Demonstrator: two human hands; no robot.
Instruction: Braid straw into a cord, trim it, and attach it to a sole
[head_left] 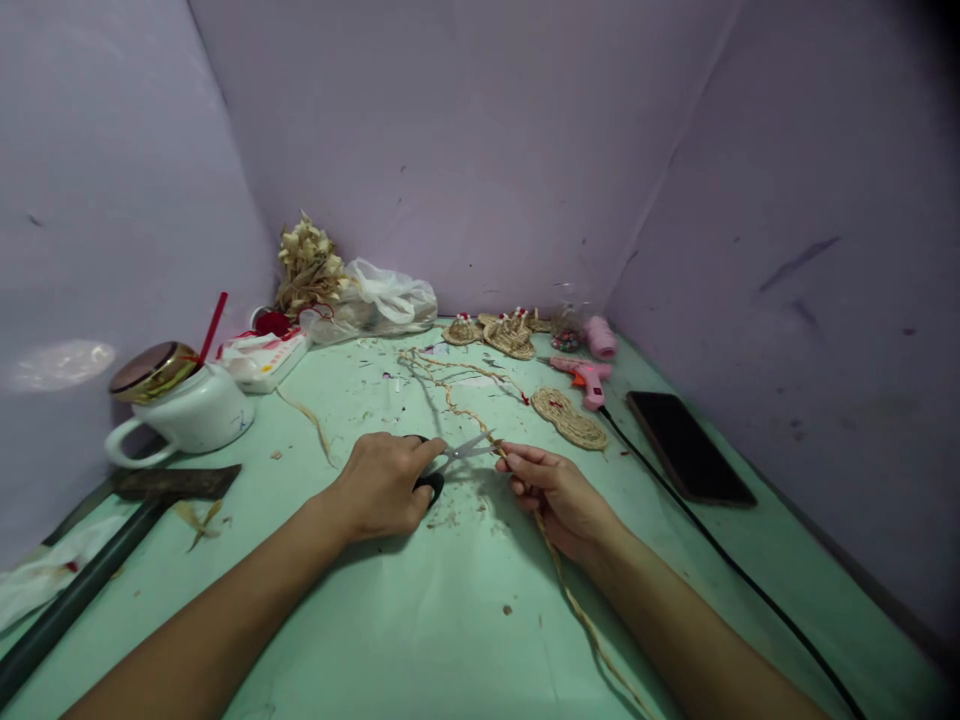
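Observation:
My left hand is closed around the black handles of a pair of scissors. The blades point right and stand apart, with a twisted straw-coloured cord at their tips. My right hand pinches that cord just right of the blades. One length of it runs up the table to the back; another trails from under my right hand to the front edge. Beyond my right hand lies a flat coiled piece of the same cord, shaped like a figure eight.
A pink glue gun with a black cable and a phone lie on the right. Left stand a white mug and a hammer. At the back are dried plant stuff, a plastic bag and coiled pieces with beads.

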